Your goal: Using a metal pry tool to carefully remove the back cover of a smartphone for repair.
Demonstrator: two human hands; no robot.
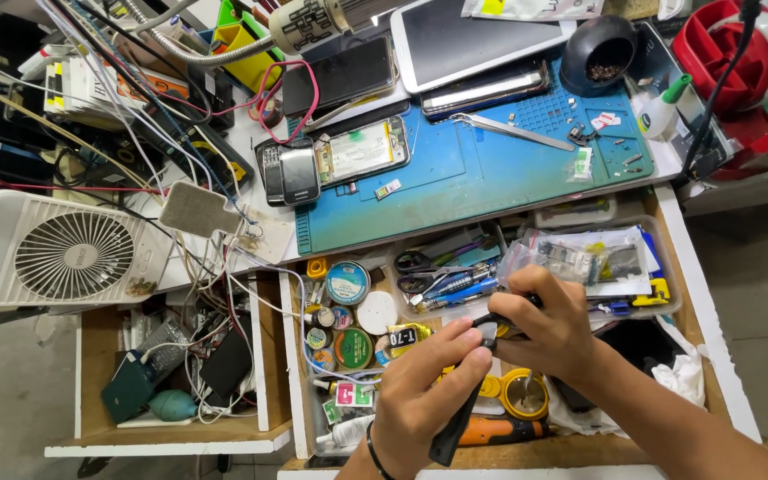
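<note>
My desk carries a blue work mat with an opened phone on it. Below it is the open drawer full of tins and tools. Over the drawer, my left hand and right hand meet, fingers closed on a small black tool, its dark strip hanging below my left palm.

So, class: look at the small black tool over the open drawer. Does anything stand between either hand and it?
Nothing visible does. Both the left hand and the right hand already grip the small black tool directly, above the open drawer.
</note>
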